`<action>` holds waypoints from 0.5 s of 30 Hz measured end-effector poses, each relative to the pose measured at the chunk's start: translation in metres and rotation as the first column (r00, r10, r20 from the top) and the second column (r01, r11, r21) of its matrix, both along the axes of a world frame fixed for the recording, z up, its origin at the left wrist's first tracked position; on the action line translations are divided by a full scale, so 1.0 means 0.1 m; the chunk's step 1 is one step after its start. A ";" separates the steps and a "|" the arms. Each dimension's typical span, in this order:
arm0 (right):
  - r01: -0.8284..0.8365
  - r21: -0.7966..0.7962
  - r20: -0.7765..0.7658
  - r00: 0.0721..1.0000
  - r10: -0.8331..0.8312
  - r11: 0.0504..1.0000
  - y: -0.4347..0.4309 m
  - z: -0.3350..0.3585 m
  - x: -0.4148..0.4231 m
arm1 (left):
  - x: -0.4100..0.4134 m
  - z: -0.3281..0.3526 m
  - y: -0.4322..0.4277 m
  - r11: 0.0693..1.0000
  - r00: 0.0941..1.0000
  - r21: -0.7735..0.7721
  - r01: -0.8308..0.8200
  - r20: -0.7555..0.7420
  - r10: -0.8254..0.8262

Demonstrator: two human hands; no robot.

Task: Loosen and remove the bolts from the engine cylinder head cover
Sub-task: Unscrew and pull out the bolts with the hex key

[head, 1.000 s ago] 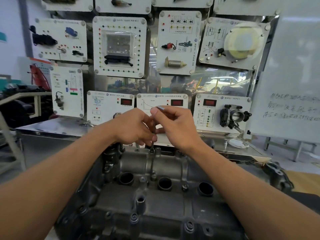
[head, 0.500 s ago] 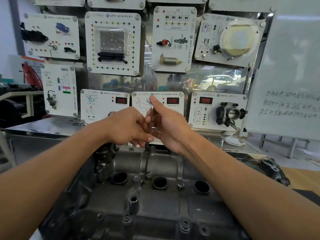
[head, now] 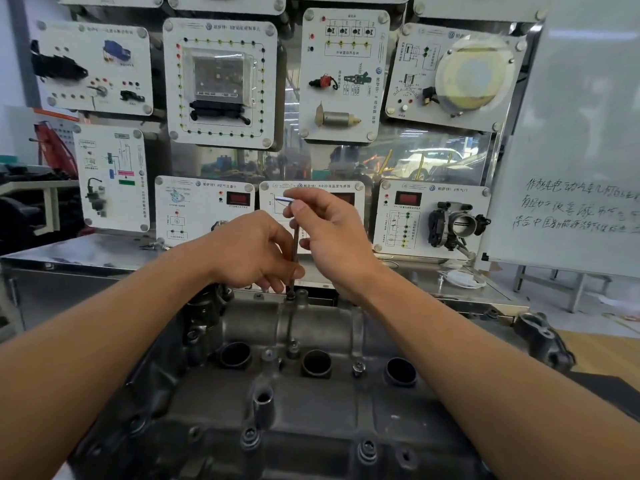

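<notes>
- The cylinder head cover (head: 329, 420) lies in front of the person, dark grey metal, and both bare forearms reach over it to its far edge.
- At the far edge of the cover a thin hex key (head: 295, 244) stands nearly upright, with its lower end on a bolt (head: 290, 296) that sits in a small boss there.
- The left hand (head: 249, 251) is just above the far edge of the cover; its fingers are curled and pinch the lower part of the key's shaft.
- The right hand (head: 332, 237) is higher above the same edge; thumb and forefinger pinch the bent top of the key, and the short end points to the left.
- In the middle of the cover there are three round wells in a row (head: 316, 363), and one more bolt (head: 358, 367) stands between the middle well and the right one.
- Along the near edge of the cover two bolts sit in their holes (head: 250, 436) (head: 367, 448).
- Behind the cover a wall carries white training panels; one of them holds a throttle body (head: 457, 223).
- To the right behind the cover stands a whiteboard (head: 571, 150) with handwriting.
</notes>
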State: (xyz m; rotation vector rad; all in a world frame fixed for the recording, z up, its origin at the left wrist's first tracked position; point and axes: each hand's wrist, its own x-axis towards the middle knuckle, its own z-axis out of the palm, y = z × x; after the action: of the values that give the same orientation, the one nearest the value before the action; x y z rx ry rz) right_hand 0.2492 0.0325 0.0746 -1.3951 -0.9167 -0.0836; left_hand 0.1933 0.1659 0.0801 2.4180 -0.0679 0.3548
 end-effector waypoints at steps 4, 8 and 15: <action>-0.132 0.000 -0.130 0.983 0.131 0.991 0.03 0.03 -0.03 | 0.00 -0.01 0.01 1.000 1.000 0.018 0.004 0.015 -0.005; -0.244 0.076 -0.246 0.935 0.255 0.967 0.00 0.07 -0.03 | 0.01 -0.01 0.00 1.000 1.000 0.016 0.009 0.015 -0.010; -0.010 0.161 0.062 0.998 0.001 0.987 -0.02 -0.02 -0.01 | 0.02 -0.01 0.01 0.999 1.000 0.050 0.017 0.010 -0.018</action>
State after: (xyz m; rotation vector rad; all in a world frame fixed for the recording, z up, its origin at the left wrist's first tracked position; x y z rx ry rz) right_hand 0.2482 0.0304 0.0730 -1.2456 -0.9437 -0.1934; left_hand 0.1954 0.1664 0.0793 2.4635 -0.1037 0.3624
